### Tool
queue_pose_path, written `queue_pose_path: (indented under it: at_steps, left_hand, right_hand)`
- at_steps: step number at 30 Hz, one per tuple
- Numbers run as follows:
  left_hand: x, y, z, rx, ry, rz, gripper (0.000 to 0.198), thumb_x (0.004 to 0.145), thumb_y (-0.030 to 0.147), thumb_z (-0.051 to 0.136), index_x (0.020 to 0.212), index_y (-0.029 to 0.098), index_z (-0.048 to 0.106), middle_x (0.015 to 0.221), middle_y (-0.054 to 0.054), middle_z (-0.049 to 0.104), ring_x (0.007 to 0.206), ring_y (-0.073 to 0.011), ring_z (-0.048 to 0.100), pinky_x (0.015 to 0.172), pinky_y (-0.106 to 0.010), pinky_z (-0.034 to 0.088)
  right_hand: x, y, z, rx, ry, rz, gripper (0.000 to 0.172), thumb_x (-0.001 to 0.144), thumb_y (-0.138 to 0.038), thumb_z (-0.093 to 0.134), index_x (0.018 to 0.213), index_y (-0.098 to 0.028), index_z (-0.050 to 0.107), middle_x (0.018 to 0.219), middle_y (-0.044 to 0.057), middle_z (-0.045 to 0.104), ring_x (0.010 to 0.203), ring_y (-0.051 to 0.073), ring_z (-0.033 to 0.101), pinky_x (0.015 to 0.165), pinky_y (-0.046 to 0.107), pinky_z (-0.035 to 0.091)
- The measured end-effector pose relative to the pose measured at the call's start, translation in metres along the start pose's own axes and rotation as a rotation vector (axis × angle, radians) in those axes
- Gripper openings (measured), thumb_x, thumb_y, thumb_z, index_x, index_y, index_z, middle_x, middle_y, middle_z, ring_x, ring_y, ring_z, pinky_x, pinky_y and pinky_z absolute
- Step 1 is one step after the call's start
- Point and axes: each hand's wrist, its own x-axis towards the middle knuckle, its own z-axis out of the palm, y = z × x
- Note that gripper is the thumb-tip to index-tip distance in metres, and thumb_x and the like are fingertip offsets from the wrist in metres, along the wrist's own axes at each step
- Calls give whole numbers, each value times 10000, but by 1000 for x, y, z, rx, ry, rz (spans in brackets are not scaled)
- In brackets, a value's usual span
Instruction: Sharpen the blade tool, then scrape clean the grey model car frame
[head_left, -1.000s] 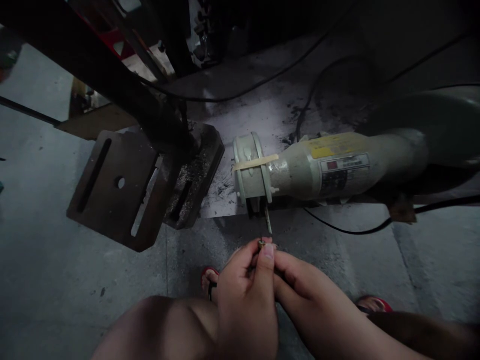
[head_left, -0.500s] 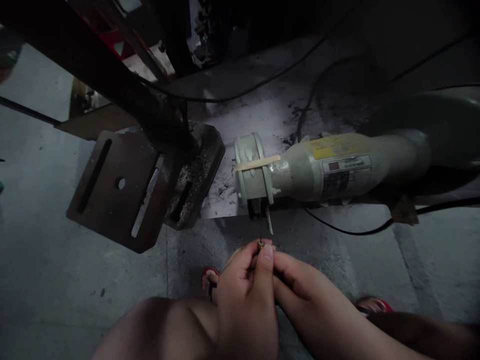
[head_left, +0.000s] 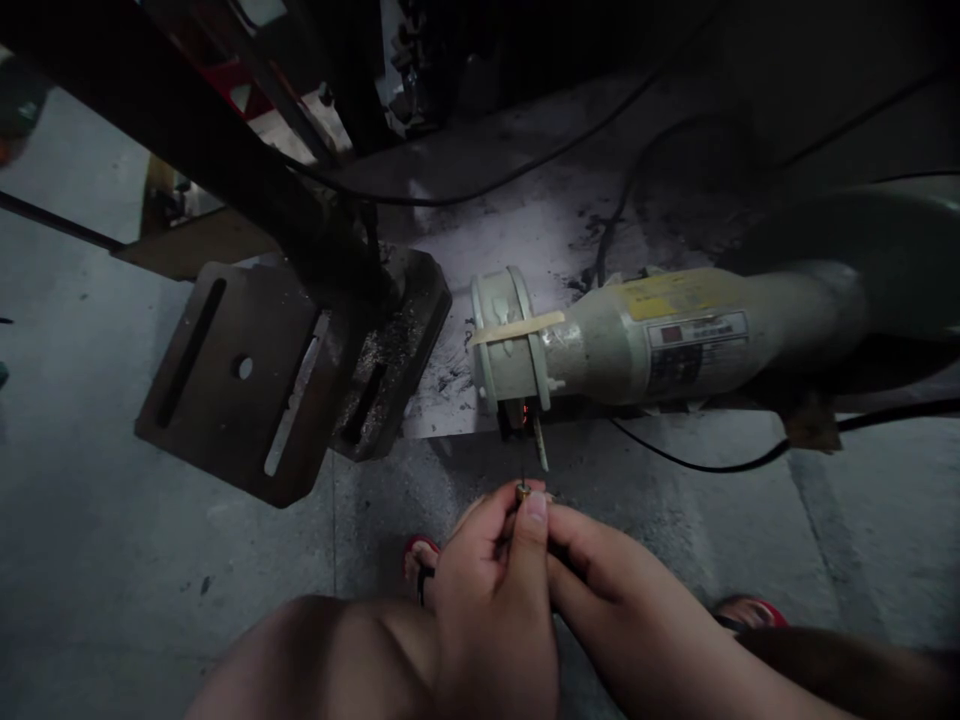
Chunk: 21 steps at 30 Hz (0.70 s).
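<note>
My left hand (head_left: 491,600) and my right hand (head_left: 619,590) pinch a small brass-tipped piece (head_left: 523,491) between their fingers. A thin wire (head_left: 523,465) rises from that piece toward the underside of a pale grey-green cylindrical power tool (head_left: 660,345), which lies on a metal sheet. A wooden stick (head_left: 517,327) is strapped across the tool's round head. Beside the wire, a short metal pin (head_left: 540,445) projects from beneath the head. A tiny orange glow (head_left: 523,410) shows in the dark gap there. What touches the wire's upper end is hidden.
A slotted steel plate (head_left: 240,375) and a dark steel beam (head_left: 225,170) stand left of the tool. Black cables (head_left: 682,460) cross the concrete floor (head_left: 172,540). My knee (head_left: 322,660) and sandalled feet (head_left: 420,565) lie below.
A small orange glow has appeared under the tool's head. My hands and the brass-tipped piece have stayed almost still, and the view has shifted slightly.
</note>
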Motion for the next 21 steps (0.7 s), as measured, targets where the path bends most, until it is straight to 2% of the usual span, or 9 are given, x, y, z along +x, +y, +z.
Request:
queue_pose_path:
  at_steps: [8,21]
  left_hand:
    - [0,-4,0,-17,-18,2,361,1108,542,844,1246,231,965,1281,-150,956,1243,-362,895,1161,-497,711]
    - [1,-5,1,-23,-11,8,383,1105,571,841,1236,233,966,1259,-151,957,1208,-360,901,1126,-487,721]
  right_hand:
    - [2,6,1,-7,-7,6,302,1114,-441,567,1145,-262,808,1132,81,895,1071,266,845,973,385,685]
    - [3,1,1,1,-22,28,289,1117,-480,575,1119,-266,769,1169,91,884,1121,284,846,1016,402,676]
